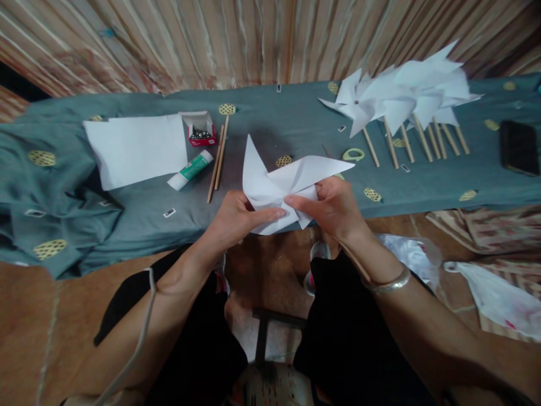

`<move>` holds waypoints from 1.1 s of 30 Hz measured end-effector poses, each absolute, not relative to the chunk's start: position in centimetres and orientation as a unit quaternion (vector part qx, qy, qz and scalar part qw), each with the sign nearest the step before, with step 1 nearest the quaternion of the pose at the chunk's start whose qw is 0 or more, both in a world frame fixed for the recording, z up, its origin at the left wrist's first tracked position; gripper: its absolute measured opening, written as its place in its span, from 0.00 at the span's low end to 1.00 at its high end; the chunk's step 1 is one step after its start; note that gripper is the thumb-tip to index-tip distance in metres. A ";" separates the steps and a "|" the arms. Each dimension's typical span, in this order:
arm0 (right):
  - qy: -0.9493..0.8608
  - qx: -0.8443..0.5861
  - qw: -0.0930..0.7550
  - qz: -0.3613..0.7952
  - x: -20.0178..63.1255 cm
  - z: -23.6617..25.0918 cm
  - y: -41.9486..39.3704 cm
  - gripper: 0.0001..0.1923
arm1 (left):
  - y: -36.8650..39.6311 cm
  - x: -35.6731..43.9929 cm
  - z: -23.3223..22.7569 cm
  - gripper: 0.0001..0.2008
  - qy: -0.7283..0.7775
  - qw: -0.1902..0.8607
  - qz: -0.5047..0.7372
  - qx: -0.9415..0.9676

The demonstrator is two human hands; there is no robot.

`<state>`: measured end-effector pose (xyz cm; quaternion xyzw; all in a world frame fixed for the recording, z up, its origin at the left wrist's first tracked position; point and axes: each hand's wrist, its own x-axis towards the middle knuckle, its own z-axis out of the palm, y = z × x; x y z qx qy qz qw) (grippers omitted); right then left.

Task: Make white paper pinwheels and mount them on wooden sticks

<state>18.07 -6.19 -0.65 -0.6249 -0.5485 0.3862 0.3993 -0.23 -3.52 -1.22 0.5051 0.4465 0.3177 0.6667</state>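
Between my two hands is a white paper pinwheel [270, 183], held over the near edge of the cloth-covered table. My left hand [239, 220] grips its lower left side, with the thumb lying across the paper near the centre. My right hand [333, 206] grips the right side, its thumb pressed close to the middle. Most of the fingers are hidden behind the paper. Two pointed blades stick out, one upward at the left and one to the right. No stick shows on this pinwheel.
White paper sheets [139, 149], a glue stick [191, 170], a red box of small metal pieces [202, 135] and two wooden sticks [218, 160] lie left. Right are green-handled scissors [353, 155], several finished pinwheels on sticks [406, 96] and a dark phone [519, 148]. Plastic bags [502, 299] lie below.
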 end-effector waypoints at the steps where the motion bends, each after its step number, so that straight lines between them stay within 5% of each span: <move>1: -0.551 -0.626 0.397 0.383 18.0 -0.6 -6.2 0.11 | -3.5 -0.1 -1.3 0.19 0.452 0.656 0.326 0.509; 33: -0.568 -0.622 0.397 0.365 17.8 -1.1 -6.1 0.12 | -4.1 1.3 -1.2 0.12 0.498 0.645 0.406 0.414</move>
